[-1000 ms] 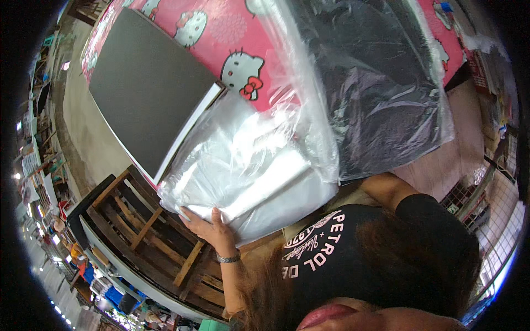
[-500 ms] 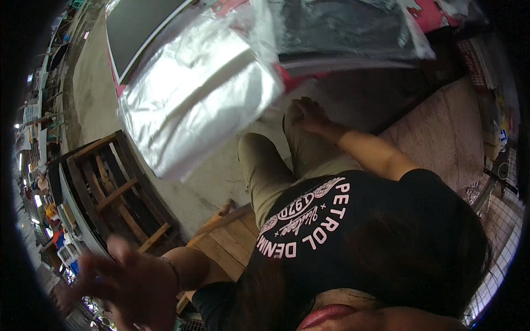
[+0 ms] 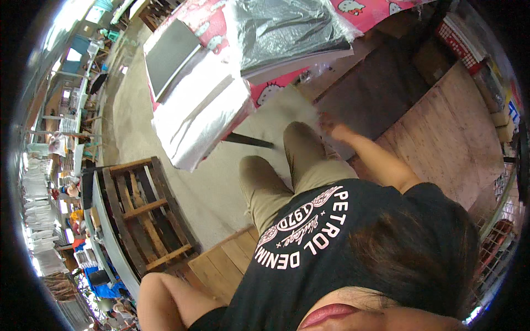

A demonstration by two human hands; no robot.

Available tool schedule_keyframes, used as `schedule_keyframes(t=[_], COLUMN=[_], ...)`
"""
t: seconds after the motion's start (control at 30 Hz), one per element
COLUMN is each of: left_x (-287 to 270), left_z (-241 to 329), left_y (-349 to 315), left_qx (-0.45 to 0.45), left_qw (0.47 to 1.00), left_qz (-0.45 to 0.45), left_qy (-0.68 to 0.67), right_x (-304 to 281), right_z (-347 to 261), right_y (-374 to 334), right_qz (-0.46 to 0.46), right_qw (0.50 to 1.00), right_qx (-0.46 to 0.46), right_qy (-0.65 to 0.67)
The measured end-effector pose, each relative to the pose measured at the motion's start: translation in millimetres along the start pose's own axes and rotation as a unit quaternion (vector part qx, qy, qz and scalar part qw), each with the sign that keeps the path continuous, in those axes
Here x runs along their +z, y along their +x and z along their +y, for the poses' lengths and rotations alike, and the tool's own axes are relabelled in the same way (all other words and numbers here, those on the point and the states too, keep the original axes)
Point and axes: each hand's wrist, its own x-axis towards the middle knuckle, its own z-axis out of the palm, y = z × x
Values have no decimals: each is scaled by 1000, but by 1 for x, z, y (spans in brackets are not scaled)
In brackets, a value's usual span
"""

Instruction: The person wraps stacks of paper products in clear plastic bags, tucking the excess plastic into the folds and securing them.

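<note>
Concrete floor (image 3: pixel 182 182) and a plywood platform (image 3: pixel 452 138) fill the workshop scene we see from the head camera, with a wooden pallet (image 3: pixel 143 212) to the person's left and a table under a pink cartoon-print cloth (image 3: pixel 364 10) at the top of the frame.

On that table lie a dark flat board (image 3: pixel 168 52), a clear-wrapped white bundle (image 3: pixel 201 113) that overhangs the table edge, and a dark plastic-wrapped stack (image 3: pixel 287 30) beside it. All three sit out of the person's reach at this moment, untouched.

We see the right hand (image 3: pixel 331 122) stretched down past the khaki-clad knee (image 3: pixel 301 138) toward the floor, just at the edge of a pale sheet (image 3: pixel 287 102) that lies below the table. The hand is blurred; its fingers appear loosely curled, but we cannot tell whether they pinch the sheet or merely reach its edge.

The left hand is out of the picture (only the left elbow (image 3: pixel 160 295) and upper arm show at the lower edge), so we cannot tell whether it is open or closed, or what it holds.

As far as we can judge, the packed goods are already bagged and laid on the table, and the work in hand is down at floor level, where the pale sheet has not been lifted.
</note>
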Motion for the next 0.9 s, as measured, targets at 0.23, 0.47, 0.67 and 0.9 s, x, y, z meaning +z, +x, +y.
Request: schedule_keyframes(t=[0.23, 0.47, 0.67, 0.9], left_x=[-28, -81, -4, 31], left_z=[-3, -197, -227, -254], left_y=[0, -114, -171, -159], left_qx=[4, -417, -644, -588], left_qw=[996, 823, 599, 611], left_qz=[93, 363, 334, 283], left_qy=[5, -128, -339, -449], right_x=[-133, -166, -203, -182], right_z=[-166, -210, -220, -152], right_y=[-10, 32, -45, -136], right_qz=[151, 165, 163, 144], right_qw=[839, 958, 968, 963], right_qx=[-123, -7, -63, 14], right_qy=[507, 232, 183, 226])
